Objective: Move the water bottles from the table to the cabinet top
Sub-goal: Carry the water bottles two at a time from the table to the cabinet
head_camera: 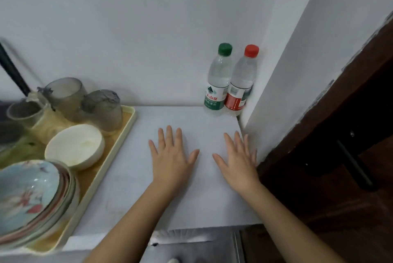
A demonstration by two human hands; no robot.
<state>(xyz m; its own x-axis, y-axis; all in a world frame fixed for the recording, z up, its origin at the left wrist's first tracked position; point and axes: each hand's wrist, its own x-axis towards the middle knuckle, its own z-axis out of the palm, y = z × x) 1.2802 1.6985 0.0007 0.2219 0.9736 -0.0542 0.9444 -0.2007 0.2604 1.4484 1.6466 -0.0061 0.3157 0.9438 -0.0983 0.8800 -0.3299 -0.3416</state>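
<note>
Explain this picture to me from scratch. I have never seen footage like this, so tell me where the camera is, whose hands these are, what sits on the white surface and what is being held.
There is no machine here. A person wears one wide-angle camera on the head, so you look forward and down along their own arms. The left hand and right hand lie flat, palms down and fingers spread, on the white cabinet top. Neither hand holds anything.

In the back right corner, by the wall, two water bottles stand upright close together: the green-capped bottle and the red-capped bottle.

On the left is a beige tray holding a white bowl, a stack of patterned plates and several cloudy glass cups. A dark wooden door is at the right.
</note>
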